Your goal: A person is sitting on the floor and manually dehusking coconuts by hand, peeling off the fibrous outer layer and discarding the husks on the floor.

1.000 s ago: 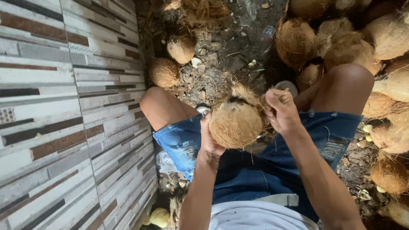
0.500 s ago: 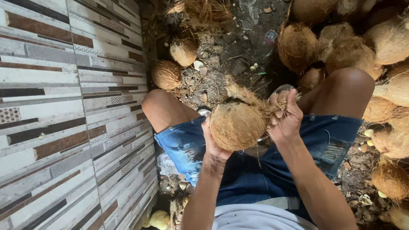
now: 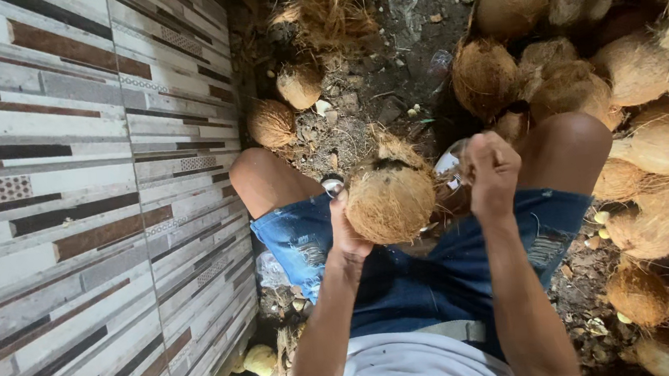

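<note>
The left hand (image 3: 348, 231) cups a husked coconut (image 3: 390, 201) from its left side and underneath, its grip wrapped close against the fibrous shell, holding it above the lap between the 2 knees. The right hand (image 3: 493, 172) is curled into a tight fist just to the right of the coconut; whatever it pinches is too blurred to tell, though pale fibre shows beside its knuckles. The person sits in blue denim shorts (image 3: 439, 276) on dirt ground (image 3: 375, 96) strewn with husk scraps. A tiled wall (image 3: 86, 210) runs along the left. 2 small coconuts (image 3: 272, 122) lie near the wall, and a large heap of coconuts (image 3: 653, 136) crowds the right side, pressing near the right knee.
</note>
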